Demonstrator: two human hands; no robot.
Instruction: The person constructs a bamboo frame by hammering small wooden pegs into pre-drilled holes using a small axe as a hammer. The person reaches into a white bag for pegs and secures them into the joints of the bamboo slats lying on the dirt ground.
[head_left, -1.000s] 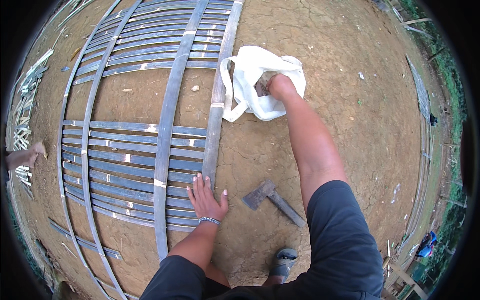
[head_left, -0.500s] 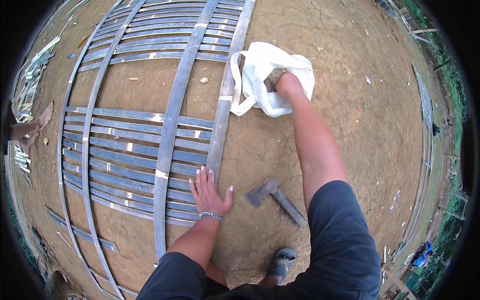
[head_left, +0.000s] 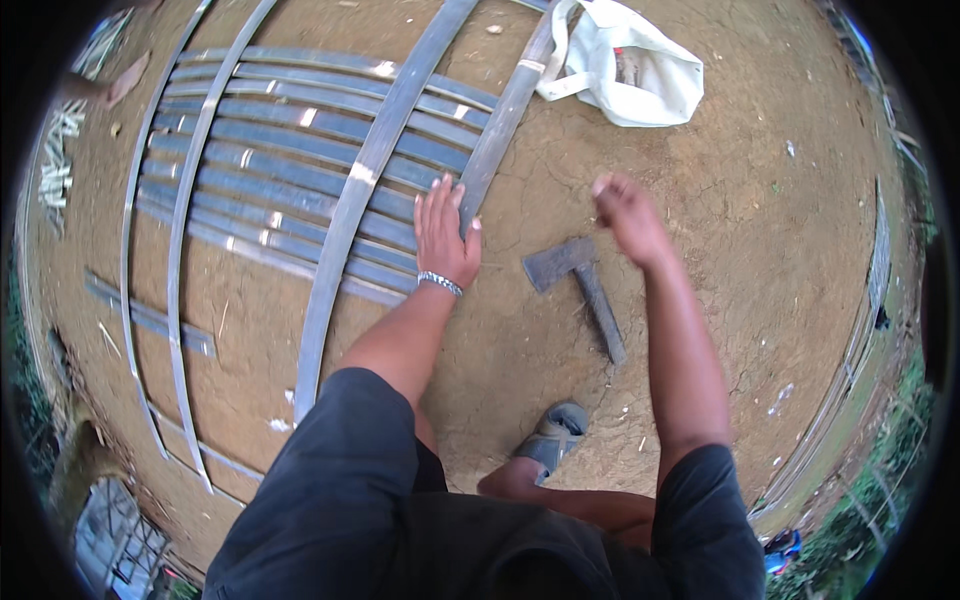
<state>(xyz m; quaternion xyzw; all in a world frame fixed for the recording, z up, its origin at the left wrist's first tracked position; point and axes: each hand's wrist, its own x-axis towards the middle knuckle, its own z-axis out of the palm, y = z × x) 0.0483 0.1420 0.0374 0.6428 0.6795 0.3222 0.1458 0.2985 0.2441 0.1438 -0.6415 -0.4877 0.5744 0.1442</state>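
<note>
My left hand point(head_left: 446, 242), with a chain bracelet at its wrist, lies flat with fingers stretched on the right edge of a lattice of grey slats point(head_left: 384, 128), which look like split bamboo. My right hand point(head_left: 628, 215) is closed in the air over the dirt, fingers curled together; whatever they hold, if anything, is too small to make out. Just below it on the ground lies an axe point(head_left: 575, 260), its head toward the lattice and its short handle point(head_left: 602, 318) pointing toward me. A white cloth bag point(head_left: 670, 88) stands open beyond my right hand, with something brown and red inside.
Several loose slats point(head_left: 150, 312) lie under the lattice's long rails at the left. Another person's bare foot point(head_left: 128, 82) shows at the far left, near a heap of pale strips point(head_left: 62, 150). My sandalled foot point(head_left: 553, 440) stands on the packed dirt.
My right hand has come out of the white bag and back toward me, closed, over the ground near the axe. My left hand stays on the lattice's edge; the view has shifted.
</note>
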